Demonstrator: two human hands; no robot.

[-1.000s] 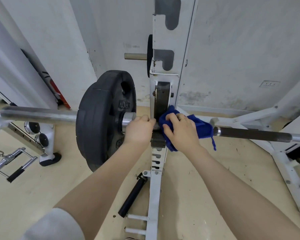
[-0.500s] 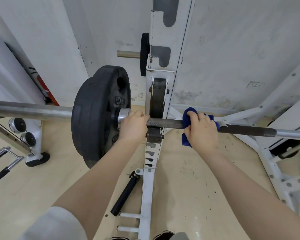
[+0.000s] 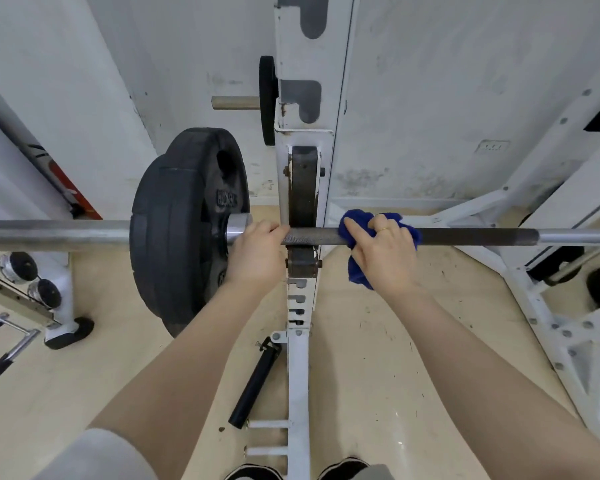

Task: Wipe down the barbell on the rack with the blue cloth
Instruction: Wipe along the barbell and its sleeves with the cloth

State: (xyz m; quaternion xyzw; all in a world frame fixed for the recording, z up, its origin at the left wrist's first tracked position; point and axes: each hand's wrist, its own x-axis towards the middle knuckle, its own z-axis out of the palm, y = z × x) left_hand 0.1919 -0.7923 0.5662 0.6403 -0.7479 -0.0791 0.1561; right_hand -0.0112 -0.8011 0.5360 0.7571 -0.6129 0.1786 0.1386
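Observation:
A steel barbell (image 3: 478,236) lies across the white rack upright (image 3: 302,188), with a black weight plate (image 3: 184,230) on its left sleeve. My left hand (image 3: 255,252) grips the bar between the plate's collar and the upright. My right hand (image 3: 385,256) holds the blue cloth (image 3: 357,271) wrapped over the knurled bar just right of the upright. Part of the cloth hangs below the bar.
A black roller handle (image 3: 255,384) lies on the beige floor beside the rack's base. More white rack frame (image 3: 541,299) stands at the right. A dumbbell stand (image 3: 42,292) and a cable handle (image 3: 0,344) are at the left. The wall is close behind.
My right hand slid the cloth rightward along the bar, away from the upright, over the first half second, then stayed about there. My left hand kept its grip.

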